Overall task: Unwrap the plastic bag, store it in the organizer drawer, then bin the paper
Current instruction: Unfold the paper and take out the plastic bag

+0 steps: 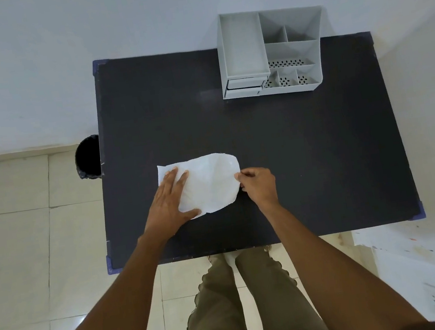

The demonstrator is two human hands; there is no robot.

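A white crinkled paper wrap (210, 182) lies flat on the dark table (306, 152), near its front middle. My left hand (173, 199) rests flat on the wrap's left part, fingers spread. My right hand (258, 183) pinches the wrap's right edge between thumb and fingers. I cannot make out the plastic bag inside the wrap. The grey desk organizer (270, 51) stands at the back of the table, with a small drawer (244, 84) low on its front left, slightly pulled out.
A black bin (88, 157) stands on the tiled floor against the table's left edge. The wall runs behind the table. My legs are below the table's front edge. A white sheet with marks lies on the floor at the right.
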